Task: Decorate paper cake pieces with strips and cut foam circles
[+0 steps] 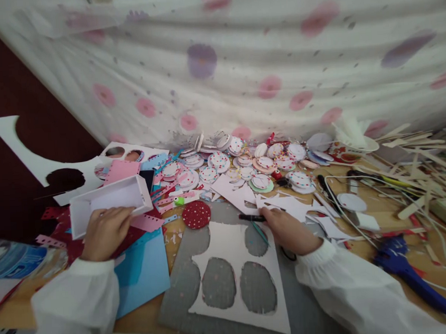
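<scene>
Your left hand [105, 232] grips the near wall of a shallow white box [108, 202], which sits tilted on pink and red paper strips at the left of the table [373, 256]. Your right hand [288, 231] closes on a black pen [251, 218] at the top edge of a white sheet [236, 278] with round holes cut out, lying on a grey mat [177, 294]. Just beyond the sheet lies a red dotted disc [196, 214]; behind it, a heap of dotted paper circles [241, 166] crowds the far edge. A blue sheet [144, 273] lies between your arms. To your right are wooden sticks [420, 151], white cables and a blue tool [410, 272]. A spotted white cloth [240, 61] hangs behind the wooden table.
</scene>
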A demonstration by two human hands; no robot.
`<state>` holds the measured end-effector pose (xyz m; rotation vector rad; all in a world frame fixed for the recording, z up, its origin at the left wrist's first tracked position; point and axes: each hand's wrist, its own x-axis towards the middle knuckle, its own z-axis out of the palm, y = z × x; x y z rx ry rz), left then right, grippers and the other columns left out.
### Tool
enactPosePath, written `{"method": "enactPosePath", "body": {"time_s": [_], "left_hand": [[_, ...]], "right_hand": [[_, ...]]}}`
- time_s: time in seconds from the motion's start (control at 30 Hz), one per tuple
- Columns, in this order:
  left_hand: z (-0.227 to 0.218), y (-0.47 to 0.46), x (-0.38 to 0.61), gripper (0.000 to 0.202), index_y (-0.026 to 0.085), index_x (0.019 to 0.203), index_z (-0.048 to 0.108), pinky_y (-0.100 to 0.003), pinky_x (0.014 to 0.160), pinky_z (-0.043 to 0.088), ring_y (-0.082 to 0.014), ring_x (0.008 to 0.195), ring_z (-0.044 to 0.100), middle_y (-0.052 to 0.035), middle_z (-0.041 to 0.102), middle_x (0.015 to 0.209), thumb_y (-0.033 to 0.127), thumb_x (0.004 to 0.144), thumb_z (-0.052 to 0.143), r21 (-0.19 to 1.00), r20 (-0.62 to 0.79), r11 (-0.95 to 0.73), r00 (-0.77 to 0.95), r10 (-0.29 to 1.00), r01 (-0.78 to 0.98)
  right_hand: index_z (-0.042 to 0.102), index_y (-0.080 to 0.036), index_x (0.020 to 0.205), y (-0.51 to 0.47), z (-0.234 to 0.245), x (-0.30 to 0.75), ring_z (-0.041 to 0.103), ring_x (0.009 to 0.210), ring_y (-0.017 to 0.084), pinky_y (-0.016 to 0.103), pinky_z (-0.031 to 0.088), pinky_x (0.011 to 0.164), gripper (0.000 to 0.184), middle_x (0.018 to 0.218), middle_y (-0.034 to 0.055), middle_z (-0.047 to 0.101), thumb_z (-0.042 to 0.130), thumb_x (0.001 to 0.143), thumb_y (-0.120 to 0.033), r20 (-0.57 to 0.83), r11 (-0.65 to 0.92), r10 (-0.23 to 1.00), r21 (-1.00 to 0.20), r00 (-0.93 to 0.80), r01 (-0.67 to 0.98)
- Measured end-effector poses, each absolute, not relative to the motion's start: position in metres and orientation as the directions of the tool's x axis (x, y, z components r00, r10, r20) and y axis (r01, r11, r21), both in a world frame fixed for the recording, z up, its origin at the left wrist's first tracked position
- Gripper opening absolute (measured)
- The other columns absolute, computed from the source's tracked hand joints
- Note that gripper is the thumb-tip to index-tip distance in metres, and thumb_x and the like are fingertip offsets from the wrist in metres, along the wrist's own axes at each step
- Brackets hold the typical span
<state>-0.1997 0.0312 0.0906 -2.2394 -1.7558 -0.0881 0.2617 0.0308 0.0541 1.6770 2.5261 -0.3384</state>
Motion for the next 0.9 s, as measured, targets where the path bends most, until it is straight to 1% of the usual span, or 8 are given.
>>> {"method": "enactPosePath", "body": {"time_s": [0.17,0.37,0.47,0.6,0.7,0.73,0.8,0.9], "left_hand": [[0.088,0.075,-0.219,0.038,0.008,0.115,0.064,-0.037,0.085,0.036,-0.0259,0.098,0.066,-0.0140,0.072,0.110,0.030,0.098,0.038,-0.227,0.203,-0.099,0.146,0.968,0.969],[0.088,0.105,-0.228,0.046,0.007,0.111,0.063,-0.038,0.090,0.036,-0.0230,0.097,0.064,-0.0045,0.071,0.097,0.030,0.100,0.025,-0.217,0.098,-0.067,0.091,0.991,0.974],[0.090,0.109,-0.224,0.037,0.007,0.106,0.064,-0.042,0.093,0.037,-0.0265,0.097,0.065,-0.0106,0.071,0.097,0.030,0.095,0.037,-0.168,0.090,-0.057,0.073,0.993,0.984],[0.096,0.092,-0.190,0.044,0.001,0.127,0.052,-0.055,0.097,0.036,-0.0397,0.117,0.055,-0.0257,0.060,0.122,0.027,0.092,0.041,-0.122,0.200,-0.039,0.063,0.978,0.992],[0.094,0.056,-0.137,0.042,0.010,0.130,0.052,-0.042,0.105,0.040,-0.0292,0.124,0.053,-0.0180,0.058,0.131,0.032,0.096,0.040,-0.018,0.186,-0.231,0.231,0.955,0.973],[0.091,0.040,-0.116,0.041,0.012,0.129,0.054,-0.042,0.108,0.038,-0.0280,0.129,0.049,-0.0170,0.055,0.136,0.033,0.097,0.040,0.087,0.162,-0.371,0.354,0.921,0.924],[0.080,0.006,-0.077,0.046,0.019,0.135,0.052,-0.046,0.111,0.036,-0.0293,0.136,0.043,-0.0150,0.047,0.147,0.042,0.096,0.045,0.238,0.048,-0.581,0.588,0.808,0.779],[0.058,-0.040,-0.033,0.071,0.027,0.146,0.040,-0.059,0.113,0.029,-0.0388,0.145,0.026,-0.0149,0.029,0.158,0.061,0.085,0.056,0.380,-0.131,-0.688,0.772,0.622,0.618]], "right_hand": [[0.053,-0.010,0.112,0.071,0.048,0.276,0.068,0.094,0.028,0.033,0.043,0.076,0.029,0.103,0.0193,0.070,0.044,0.087,-0.002,-0.194,0.275,0.942,-0.030,-0.275,0.961],[0.052,-0.008,0.107,0.061,0.066,0.268,0.066,0.093,0.026,0.032,0.041,0.075,0.024,0.098,0.0205,0.069,0.039,0.088,0.000,-0.091,0.262,0.961,-0.011,-0.261,0.965],[0.051,-0.012,0.107,0.036,0.065,0.257,0.065,0.091,0.022,0.029,0.042,0.074,0.016,0.098,0.0145,0.068,0.044,0.092,-0.012,-0.056,0.324,0.941,-0.140,-0.334,0.936],[0.055,-0.017,0.099,0.021,0.048,0.245,0.065,0.093,0.022,0.029,0.043,0.075,0.012,0.100,0.0096,0.068,0.055,0.087,-0.015,-0.131,0.386,0.900,-0.201,-0.416,0.900],[0.058,-0.015,0.099,0.031,0.046,0.242,0.064,0.095,0.022,0.028,0.043,0.075,0.019,0.101,0.0119,0.066,0.047,0.087,-0.005,-0.109,0.334,0.931,-0.123,-0.347,0.934],[0.058,-0.015,0.101,0.034,0.049,0.242,0.064,0.096,0.023,0.029,0.042,0.074,0.022,0.104,0.0138,0.065,0.045,0.087,-0.004,-0.086,0.304,0.946,-0.105,-0.313,0.947],[0.056,-0.015,0.107,0.034,0.058,0.245,0.065,0.095,0.024,0.028,0.042,0.068,0.023,0.109,0.0154,0.062,0.043,0.089,-0.008,-0.029,0.227,0.973,-0.093,-0.231,0.969],[0.057,-0.019,0.105,0.007,0.066,0.256,0.068,0.087,0.023,0.029,0.044,0.064,0.018,0.102,0.0099,0.068,0.044,0.092,-0.018,0.050,0.124,0.992,-0.186,-0.117,0.975]]}}
